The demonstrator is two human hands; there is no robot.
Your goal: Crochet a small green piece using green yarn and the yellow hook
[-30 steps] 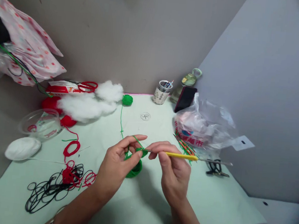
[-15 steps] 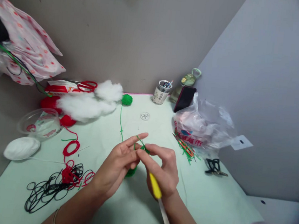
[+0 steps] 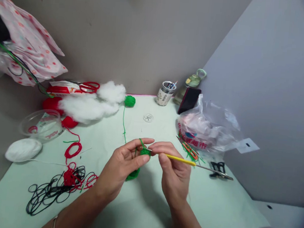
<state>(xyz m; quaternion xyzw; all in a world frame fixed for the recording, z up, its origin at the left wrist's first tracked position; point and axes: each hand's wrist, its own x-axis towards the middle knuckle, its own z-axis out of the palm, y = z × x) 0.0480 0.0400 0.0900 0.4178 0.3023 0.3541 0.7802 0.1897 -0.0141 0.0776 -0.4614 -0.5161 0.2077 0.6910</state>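
My left hand (image 3: 121,163) pinches a small green crochet piece (image 3: 145,152) between thumb and fingers. Green yarn passes over its raised index finger, and a strand (image 3: 124,122) runs back across the table to a green yarn ball (image 3: 130,101). In my right hand (image 3: 175,175) is a crochet hook (image 3: 181,160) with a yellow grip, lying nearly level and pointing left. Its metal tip meets the green piece. More green crochet work (image 3: 132,175) hangs below my left hand, partly hidden by the fingers.
Left lie tangled black cord (image 3: 45,198), red yarn (image 3: 70,176), a white yarn ball (image 3: 23,150), a clear plastic tub (image 3: 42,125) and white stuffing (image 3: 88,108). Behind stand a pen can (image 3: 164,93), a bottle (image 3: 192,81) and a phone (image 3: 189,100). A plastic bag (image 3: 207,126), orange snips (image 3: 190,149) and a black clip (image 3: 218,168) are right.
My right hand has turned and shifted right, swinging the hook from steeply slanted to almost level. The green piece shows more between the hands. My left hand stays nearly in place.
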